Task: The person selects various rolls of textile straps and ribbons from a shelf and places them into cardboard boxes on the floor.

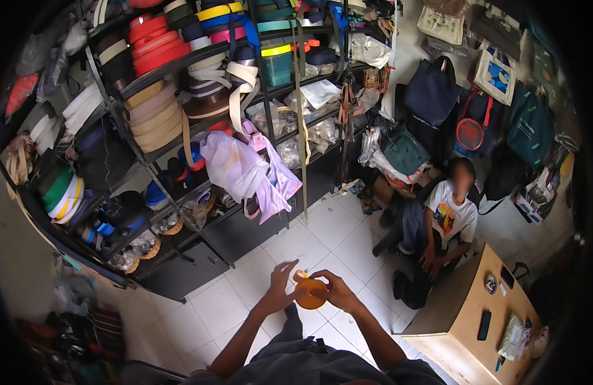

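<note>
The round orange object (pixel 311 301) sits between two bare hands, out in front of the body and above the white tiled floor (pixel 210 316), and we look down on its broad face. We see both forearms come up from the lower edge and lean inward, so that the hands nearly meet at the middle. The left hand (pixel 279 290) has its wrist low and its fingers lifted upward, the index stretched out above the level of the object and clear of it. Its fingers are spread and loose, with the thumb alone reaching the object's left edge; how hard it presses we cannot tell. The right hand (pixel 335 292) comes in from the other side with its knuckles arched, and we find its bent fingers and thumb grasping the object at its right and upper edge.

So the object lies beside the left thumb, below the left fingertips, and within the curl of the right fingers. Just above it we make out a small pale-orange loop (pixel 301 274), between the fingers of the two hands; whether it joins the object we cannot tell. Beyond, we have a dark shelf rack (pixel 195 239) at the left and a seated person (pixel 452 212) at the right, beside a wooden table (pixel 466 321).
</note>
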Demonstrator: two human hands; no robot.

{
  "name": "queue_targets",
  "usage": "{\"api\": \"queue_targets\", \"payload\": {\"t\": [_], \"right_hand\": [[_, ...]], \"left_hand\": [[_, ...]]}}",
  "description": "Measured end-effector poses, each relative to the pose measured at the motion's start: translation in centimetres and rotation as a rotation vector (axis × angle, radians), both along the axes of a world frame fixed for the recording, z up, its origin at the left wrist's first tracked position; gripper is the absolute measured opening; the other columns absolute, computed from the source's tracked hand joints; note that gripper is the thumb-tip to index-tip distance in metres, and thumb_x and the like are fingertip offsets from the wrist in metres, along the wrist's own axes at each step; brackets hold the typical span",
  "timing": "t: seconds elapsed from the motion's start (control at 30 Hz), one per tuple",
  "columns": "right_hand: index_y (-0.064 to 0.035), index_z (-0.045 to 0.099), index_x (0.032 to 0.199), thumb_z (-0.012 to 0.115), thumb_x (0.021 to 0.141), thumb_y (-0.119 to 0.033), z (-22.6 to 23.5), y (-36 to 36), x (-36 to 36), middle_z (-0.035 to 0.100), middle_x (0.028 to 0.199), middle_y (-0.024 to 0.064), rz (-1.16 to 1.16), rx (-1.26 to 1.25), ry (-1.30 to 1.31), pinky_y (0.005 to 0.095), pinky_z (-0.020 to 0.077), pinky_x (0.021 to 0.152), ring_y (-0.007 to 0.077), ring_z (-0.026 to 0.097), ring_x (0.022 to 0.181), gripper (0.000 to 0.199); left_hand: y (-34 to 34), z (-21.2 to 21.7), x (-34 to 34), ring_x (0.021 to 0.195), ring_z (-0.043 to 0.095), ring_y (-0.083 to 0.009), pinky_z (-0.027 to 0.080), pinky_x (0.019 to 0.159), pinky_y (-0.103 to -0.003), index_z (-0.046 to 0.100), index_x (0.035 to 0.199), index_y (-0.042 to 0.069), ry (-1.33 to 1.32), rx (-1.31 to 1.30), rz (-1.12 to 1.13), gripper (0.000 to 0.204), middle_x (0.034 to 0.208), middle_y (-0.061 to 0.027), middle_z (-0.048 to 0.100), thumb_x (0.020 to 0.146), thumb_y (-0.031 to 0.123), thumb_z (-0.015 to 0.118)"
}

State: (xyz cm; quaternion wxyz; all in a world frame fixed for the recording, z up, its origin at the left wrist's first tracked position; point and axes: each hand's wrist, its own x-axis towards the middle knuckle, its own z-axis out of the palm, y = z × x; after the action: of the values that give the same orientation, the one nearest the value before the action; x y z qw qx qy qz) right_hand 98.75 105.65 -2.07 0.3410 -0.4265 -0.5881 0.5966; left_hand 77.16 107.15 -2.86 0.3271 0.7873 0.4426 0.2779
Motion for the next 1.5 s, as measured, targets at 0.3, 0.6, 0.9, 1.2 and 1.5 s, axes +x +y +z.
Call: {"api": "queue_targets", "payload": {"t": [0.3, 0.6, 0.9, 1.2, 1.5], "right_hand": [[-0.0036, 0.054, 0.118, 0.063, 0.086, -0.001, 2.4, 10.6, -0.3, 0.06, 0.112, 0.0102, -0.077, 0.174, -0.012, 0.0321, 0.0454, 0.094, 0.0208, 0.058, 0.107, 0.033], [-0.0022, 0.048, 0.123, 0.06, 0.087, -0.001, 1.0, 18.5, -5.8, 0.06, 0.11, 0.0133, -0.49, 0.242, 0.118, 0.0281, 0.0492, 0.086, 0.0183, 0.06, 0.1, 0.038], [-0.0081, 0.035, 0.123, 0.064, 0.087, -0.003, 1.1, 26.1, -6.7, 0.055, 0.113, 0.0161, -0.194, -0.076, 0.328, 0.0307, 0.0514, 0.084, 0.02, 0.058, 0.102, 0.046], [-0.0082, 0.027, 0.125, 0.063, 0.087, -0.004, 1.7, 31.7, -5.4, 0.052, 0.115, 0.0165, -0.431, -0.028, 0.479, 0.0299, 0.0495, 0.086, 0.0201, 0.054, 0.108, 0.053], [-0.0148, -0.001, 0.147, 0.072, 0.074, 0.002, 3.4, 35.9, -0.7, 0.027, 0.142, 0.0183, -0.113, 0.089, 0.433, 0.0398, 0.0518, 0.089, 0.0304, 0.048, 0.121, 0.104]], "left_hand": [[11.2, 4.0, 0.6, 0.067, 0.067, -0.0275, 0.051, 0.061, -0.035, 0.061, 0.106, 0.003, -0.048, -0.403, 0.045, 0.043, 0.081, -0.0192, 0.066, 0.086, 0.041, 0.065], [17.2, 2.5, 0.6, 0.065, 0.056, -0.0088, 0.047, 0.056, -0.022, 0.046, 0.135, 0.004, -0.554, -0.385, 0.305, 0.047, 0.092, -0.0081, 0.059, 0.094, 0.023, 0.057], [23.1, 2.6, -1.9, 0.068, 0.057, -0.0084, 0.047, 0.054, -0.022, 0.053, 0.131, 0.002, -0.543, -0.217, 0.428, 0.041, 0.1, -0.009, 0.058, 0.092, 0.014, 0.059], [28.2, 2.9, 4.9, 0.073, 0.062, -0.0118, 0.055, 0.061, -0.025, 0.038, 0.141, 0.001, -0.649, -0.013, 0.534, 0.046, 0.089, -0.0122, 0.065, 0.098, 0.016, 0.047], [33.3, 5.1, 9.9, 0.103, 0.056, -0.0125, 0.046, 0.086, -0.026, 0.043, 0.137, -0.003, -0.741, -0.019, 0.712, 0.043, 0.118, -0.012, 0.059, 0.1, 0.018, 0.045]]}}
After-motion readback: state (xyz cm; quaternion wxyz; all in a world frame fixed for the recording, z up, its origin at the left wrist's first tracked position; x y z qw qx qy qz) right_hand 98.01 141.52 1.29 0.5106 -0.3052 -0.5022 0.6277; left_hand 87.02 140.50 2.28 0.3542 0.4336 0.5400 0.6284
